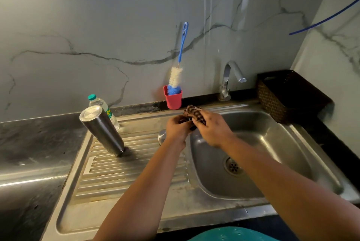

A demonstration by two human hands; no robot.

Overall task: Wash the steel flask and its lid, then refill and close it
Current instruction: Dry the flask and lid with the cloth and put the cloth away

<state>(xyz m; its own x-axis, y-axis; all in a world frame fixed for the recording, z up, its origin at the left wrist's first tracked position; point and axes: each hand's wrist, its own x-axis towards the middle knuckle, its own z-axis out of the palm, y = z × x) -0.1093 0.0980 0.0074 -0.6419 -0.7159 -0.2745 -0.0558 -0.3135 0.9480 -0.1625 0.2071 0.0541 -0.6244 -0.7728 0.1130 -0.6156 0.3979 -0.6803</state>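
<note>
The steel flask (pixel 102 129) stands upside down and tilted on the ribbed drainboard (pixel 116 172), mouth down. A rounded steel piece (pixel 161 137), possibly the lid, lies on the drainboard and is mostly hidden behind my left wrist. My left hand (pixel 178 126) and my right hand (pixel 212 129) are together above the left rim of the sink basin (pixel 272 143). Both grip a brown checked cloth (pixel 194 114), bunched between them. Whether anything is wrapped inside the cloth cannot be told.
A plastic water bottle (pixel 101 104) with a green cap stands behind the flask. A red cup (pixel 173 99) holds a blue-handled bottle brush (pixel 176 77) against the wall. The tap (pixel 230 79) is off. A brown woven basket (pixel 288 96) sits right of the sink.
</note>
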